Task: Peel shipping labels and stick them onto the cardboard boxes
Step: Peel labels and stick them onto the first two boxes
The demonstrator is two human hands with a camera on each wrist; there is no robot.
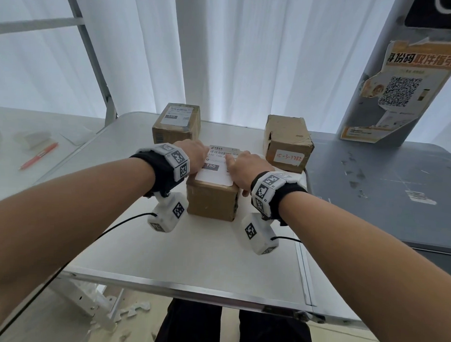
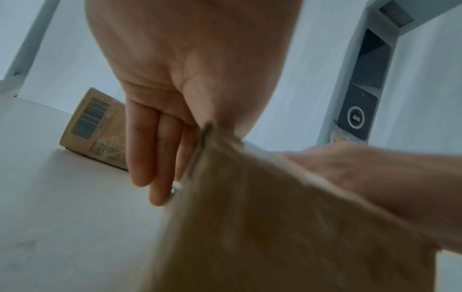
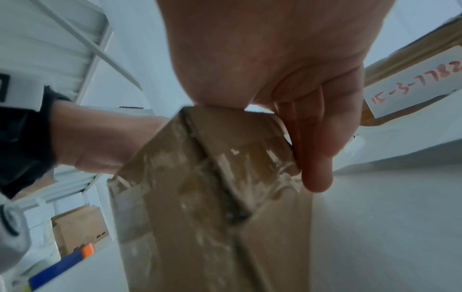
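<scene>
Both hands' straight fingers (image 2: 143,154) press a glossy label (image 1: 214,168) onto creased cardboard box (image 1: 210,201).

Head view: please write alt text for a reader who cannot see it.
Both hands, left hand and right hand, press a white shipping label onto the top of the nearest cardboard box on a white table. Behind stand a labelled box and a box with a handwritten sticker.
</scene>
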